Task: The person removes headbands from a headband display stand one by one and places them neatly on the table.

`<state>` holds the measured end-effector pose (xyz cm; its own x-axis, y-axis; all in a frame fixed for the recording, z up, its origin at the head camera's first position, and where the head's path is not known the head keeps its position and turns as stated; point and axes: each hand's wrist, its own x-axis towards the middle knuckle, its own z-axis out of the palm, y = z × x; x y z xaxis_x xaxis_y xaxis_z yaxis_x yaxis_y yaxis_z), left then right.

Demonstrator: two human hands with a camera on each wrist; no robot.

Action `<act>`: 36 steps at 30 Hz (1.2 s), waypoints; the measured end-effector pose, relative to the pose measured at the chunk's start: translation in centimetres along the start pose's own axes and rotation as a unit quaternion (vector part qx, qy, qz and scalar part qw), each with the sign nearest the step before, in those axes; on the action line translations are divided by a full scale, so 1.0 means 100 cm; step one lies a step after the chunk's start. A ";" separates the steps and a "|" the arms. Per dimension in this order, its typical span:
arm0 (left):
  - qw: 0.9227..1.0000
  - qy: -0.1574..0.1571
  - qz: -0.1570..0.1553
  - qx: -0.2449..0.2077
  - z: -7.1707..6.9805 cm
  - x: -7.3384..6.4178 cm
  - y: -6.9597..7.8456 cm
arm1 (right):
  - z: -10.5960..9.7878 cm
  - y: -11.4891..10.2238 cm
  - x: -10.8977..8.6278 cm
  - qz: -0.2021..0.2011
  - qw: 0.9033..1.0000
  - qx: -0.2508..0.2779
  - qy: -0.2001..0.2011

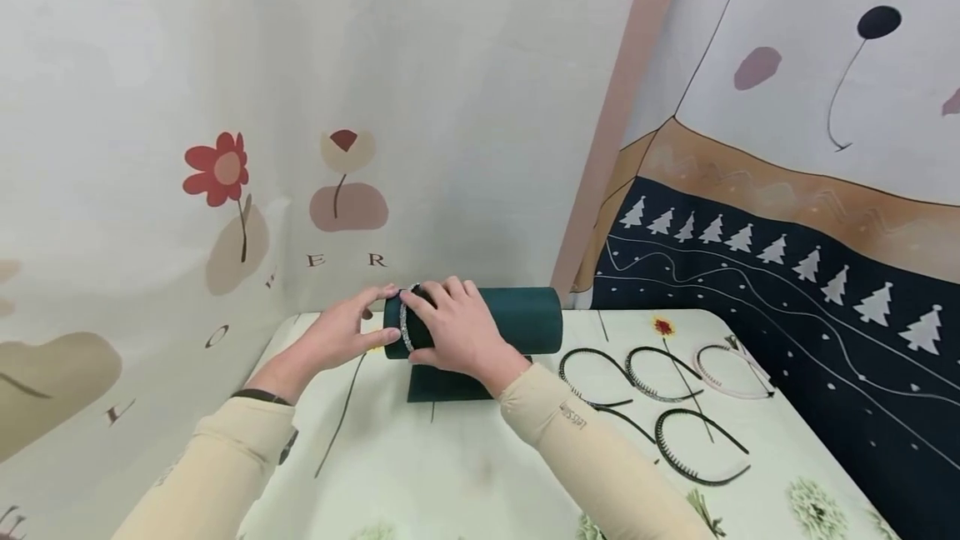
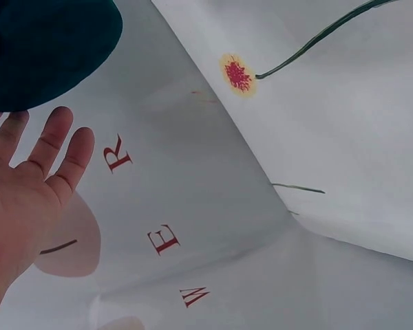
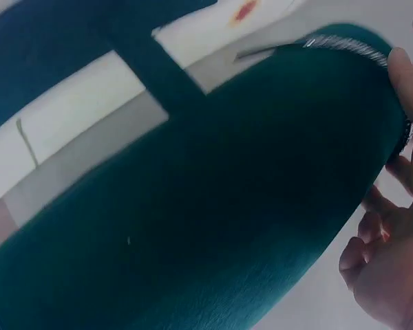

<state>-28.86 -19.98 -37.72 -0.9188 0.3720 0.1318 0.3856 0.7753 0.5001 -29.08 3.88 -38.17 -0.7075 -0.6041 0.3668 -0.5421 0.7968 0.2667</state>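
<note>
A dark green padded cylinder point(image 1: 521, 319) lies level on a stand with a flat base point(image 1: 442, 386). Around its left end runs a sparkly headband point(image 1: 405, 325), silvery with a dark edge. My right hand point(image 1: 457, 327) grips the headband over the cylinder, fingers on top and thumb on the front. Stones of the headband point(image 3: 347, 47) glint by the thumb in the right wrist view. My left hand point(image 1: 348, 332) reaches round the cylinder's left end, its thumb and forefinger tips close by the headband. In the left wrist view the left hand's fingers point(image 2: 72, 155) are extended and spread.
Right of the stand lie several headbands, among them a black toothed one point(image 1: 697, 473), a dark one point(image 1: 596, 352) and a pale pink one point(image 1: 731, 394). The table's flower-print cover point(image 1: 420, 473) meets a pale printed curtain point(image 1: 465, 148) behind. A dark tree-print cloth point(image 1: 795, 323) hangs at right.
</note>
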 end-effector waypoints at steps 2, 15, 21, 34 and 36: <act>1.000 0.000 0.000 0.001 0.001 0.000 0.000 | -0.001 0.004 0.005 0.010 1.000 0.002 -0.014; 1.000 0.000 -0.006 -0.001 0.000 0.002 -0.004 | -0.013 -0.001 0.023 0.031 0.995 -0.011 -0.090; 1.000 0.001 -0.005 -0.004 0.000 0.001 -0.003 | -0.017 0.004 0.022 0.053 0.991 -0.024 -0.117; 1.000 0.004 0.009 0.000 0.003 0.002 -0.005 | -0.029 0.077 -0.019 0.081 0.983 0.045 -0.160; 1.000 0.005 0.007 -0.001 0.003 0.002 -0.005 | -0.031 0.087 -0.024 0.088 0.981 0.059 -0.162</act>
<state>-29.18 -20.19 -38.20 -0.9139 0.3783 0.1470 0.3986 0.7687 0.5002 -30.73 12.32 -34.00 -0.8915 -0.4441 0.0894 -0.4340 0.8939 0.1124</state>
